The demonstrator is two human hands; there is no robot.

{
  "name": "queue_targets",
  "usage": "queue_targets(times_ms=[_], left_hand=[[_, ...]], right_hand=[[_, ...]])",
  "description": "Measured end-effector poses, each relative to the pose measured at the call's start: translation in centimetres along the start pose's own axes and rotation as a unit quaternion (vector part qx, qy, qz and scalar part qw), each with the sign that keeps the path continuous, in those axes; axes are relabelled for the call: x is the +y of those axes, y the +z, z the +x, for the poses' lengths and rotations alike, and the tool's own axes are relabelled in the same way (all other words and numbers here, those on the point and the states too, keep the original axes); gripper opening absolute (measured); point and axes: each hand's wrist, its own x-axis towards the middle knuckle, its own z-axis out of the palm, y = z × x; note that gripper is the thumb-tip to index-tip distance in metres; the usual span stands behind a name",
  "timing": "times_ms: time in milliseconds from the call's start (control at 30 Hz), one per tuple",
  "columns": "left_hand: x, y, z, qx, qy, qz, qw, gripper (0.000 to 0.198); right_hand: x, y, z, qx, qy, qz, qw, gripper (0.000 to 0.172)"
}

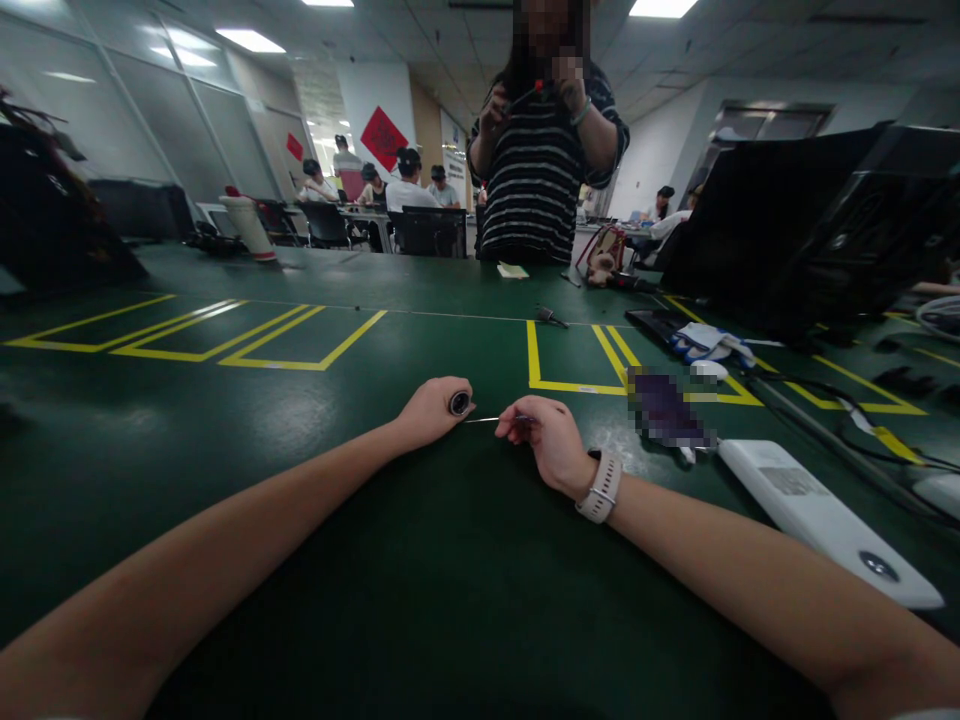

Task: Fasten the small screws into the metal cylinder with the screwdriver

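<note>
My left hand (435, 412) is closed around a small round black object with a silver ring (459, 403), its circular end turned toward me; most of it is hidden in the fist. Pinched in the fingers of my right hand (546, 438) is a tool with a thin metal shaft (484, 420). The shaft points left and its tip comes close to the left hand; whether it touches is too small to tell. Fingers cover the tool's handle, so its exact kind does not show. Both hands are just above the green tabletop (420, 560).
To the right lie a blurred-out phone-like item (667, 408), a long white device (825, 520), a white mouse-like piece (709, 371), gloves (709, 343) and cables. Yellow tape (577, 388) marks rectangles. Opposite stands a person in a striped top (529, 190). A cup (250, 228) stands far left.
</note>
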Motion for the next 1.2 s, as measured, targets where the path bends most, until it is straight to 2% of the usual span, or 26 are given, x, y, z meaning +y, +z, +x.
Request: queue_targets(times_ms=[133,333,933,1100,1200], left_hand=[[0.16,-0.09,0.10,-0.016,0.010,0.014,1.000,0.011],[0.41,-0.18,0.16,-0.028,0.026,0.037,0.999,0.008],[0.29,-0.14,0.13,-0.036,0.034,0.054,0.997,0.009],[0.48,-0.24,0.09,-0.037,0.033,0.057,0.997,0.010],[0.44,-0.19,0.12,-0.034,0.031,0.059,0.997,0.009]], right_hand=[[-0.15,0.00,-0.02,-0.005,-0.015,0.013,1.000,0.019],[-0.28,0.32,-0.03,-0.045,0.016,-0.011,0.999,0.017],[0.33,-0.17,0.07,-0.027,-0.039,-0.028,0.998,0.022],[-0.16,0.13,-0.46,-0.081,-0.089,-0.140,0.983,0.021],[-0.54,0.38,-0.75,-0.088,-0.117,-0.213,0.966,0.022]])
